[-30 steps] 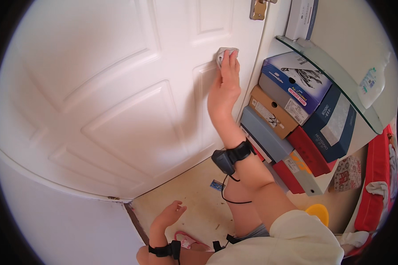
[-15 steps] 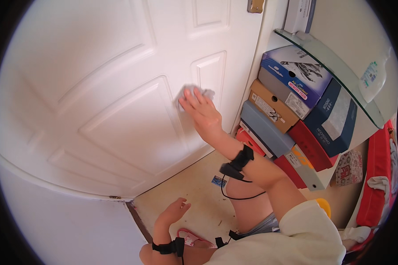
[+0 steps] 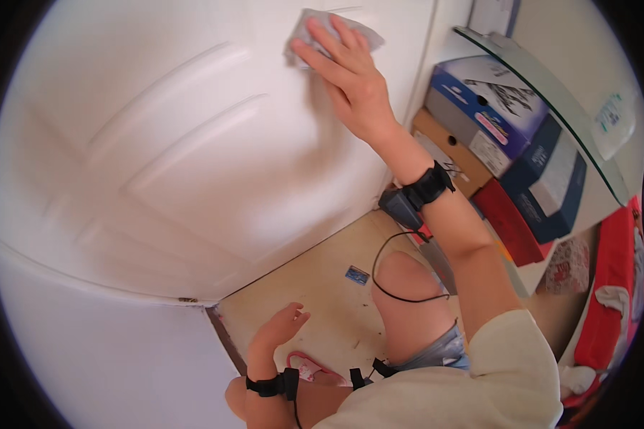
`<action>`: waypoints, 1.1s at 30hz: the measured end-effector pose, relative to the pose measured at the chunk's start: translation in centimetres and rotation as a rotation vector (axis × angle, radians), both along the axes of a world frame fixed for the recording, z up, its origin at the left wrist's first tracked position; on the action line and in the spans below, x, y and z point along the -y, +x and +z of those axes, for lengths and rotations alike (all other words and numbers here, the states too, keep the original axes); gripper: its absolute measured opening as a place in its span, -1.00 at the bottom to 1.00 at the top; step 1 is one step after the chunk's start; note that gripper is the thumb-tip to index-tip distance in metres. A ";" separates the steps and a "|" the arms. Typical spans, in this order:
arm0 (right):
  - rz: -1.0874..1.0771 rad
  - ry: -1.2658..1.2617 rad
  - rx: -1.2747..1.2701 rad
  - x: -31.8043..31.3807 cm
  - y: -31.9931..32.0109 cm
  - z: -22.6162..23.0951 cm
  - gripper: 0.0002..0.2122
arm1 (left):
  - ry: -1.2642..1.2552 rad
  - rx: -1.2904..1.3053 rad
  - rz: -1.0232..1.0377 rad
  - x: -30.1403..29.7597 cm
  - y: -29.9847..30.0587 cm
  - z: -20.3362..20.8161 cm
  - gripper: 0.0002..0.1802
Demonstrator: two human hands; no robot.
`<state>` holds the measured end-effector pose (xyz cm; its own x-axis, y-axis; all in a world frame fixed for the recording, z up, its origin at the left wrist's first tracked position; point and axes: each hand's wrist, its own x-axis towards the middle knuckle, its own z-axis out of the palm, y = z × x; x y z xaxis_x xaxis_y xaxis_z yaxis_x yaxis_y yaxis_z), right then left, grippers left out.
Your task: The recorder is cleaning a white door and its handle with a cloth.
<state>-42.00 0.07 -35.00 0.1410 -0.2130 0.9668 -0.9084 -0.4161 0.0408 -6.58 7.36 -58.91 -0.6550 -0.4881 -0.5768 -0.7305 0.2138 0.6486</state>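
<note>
My right hand (image 3: 350, 75) is stretched up against the white panelled door (image 3: 215, 164), its fingers spread over a grey cloth (image 3: 368, 37). The cloth lies between the fingers and the upper part of the door. Low down near my knee hangs my left hand (image 3: 283, 327), holding nothing, with its fingers loosely bent and apart. Each wrist wears a black strap with a small device and a cable.
Stacked shoe boxes (image 3: 544, 179) stand to the right of the door under a glass shelf (image 3: 551, 100). A white bottle (image 3: 614, 125) rests on that shelf. A small blue card (image 3: 356, 275) lies on the floor. At far right is a red fabric item (image 3: 601, 307).
My right hand has moved up the door with the cloth, from the lower panels to a higher spot. My left hand has hardly moved.
</note>
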 end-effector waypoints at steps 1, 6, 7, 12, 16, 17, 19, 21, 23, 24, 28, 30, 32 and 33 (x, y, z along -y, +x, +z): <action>-0.040 0.015 0.022 0.2 0.3 -1.0 -0.45 | -0.008 0.005 0.024 -0.1 -0.1 0.2 -0.43; -0.041 0.272 -0.072 -0.2 0.0 -11.0 -0.44 | 0.083 0.087 -0.008 -0.5 0.0 0.4 -0.44; -0.029 0.301 -0.088 -0.1 -0.1 -13.8 -0.44 | 0.081 0.094 0.007 -0.6 0.2 0.3 -0.44; -0.031 0.429 -0.213 -1.6 -1.9 -27.2 -0.42 | 0.066 0.125 -0.026 -1.2 0.1 -0.1 -0.45; 0.149 0.796 -0.139 -3.9 -2.1 -33.3 -0.47 | 0.101 0.170 -0.031 -1.7 0.5 -0.2 -0.46; 0.209 0.906 -0.169 -4.8 -3.7 -36.1 -0.50 | 0.090 0.146 -0.052 -1.8 -0.1 -0.3 -0.46; 0.253 1.015 -0.192 -6.2 -4.9 -36.7 -0.54 | 0.075 0.118 -0.088 -1.7 -1.0 -0.2 -0.45; 0.447 1.022 -0.230 -7.0 -5.8 -35.9 -0.59 | 0.087 0.130 -0.083 -1.5 -1.6 0.4 -0.45; 0.356 0.751 -0.233 -6.0 -3.0 -26.8 -0.59 | 0.040 0.111 -0.063 -1.3 -0.2 -0.4 -0.45; 0.263 0.632 -0.213 -6.4 -2.3 -20.6 -0.60 | 0.005 0.073 -0.068 -1.1 -0.1 -0.6 -0.46; -0.068 0.116 -0.209 -5.4 -2.4 -7.7 -0.59 | 0.046 0.144 -0.072 -0.5 -1.4 -0.1 -0.47; -0.293 0.185 -0.271 -4.1 -2.7 -6.4 -0.56 | 0.007 0.135 -0.088 -0.3 -1.0 -1.1 -0.47; -0.309 0.247 -0.222 -3.0 -3.9 -7.6 -0.51 | -0.006 0.132 -0.093 -0.2 -0.6 -1.6 -0.46; -0.267 0.244 -0.211 -3.0 -4.1 -7.6 -0.49 | -0.007 0.132 -0.091 -0.3 -0.7 -1.6 -0.46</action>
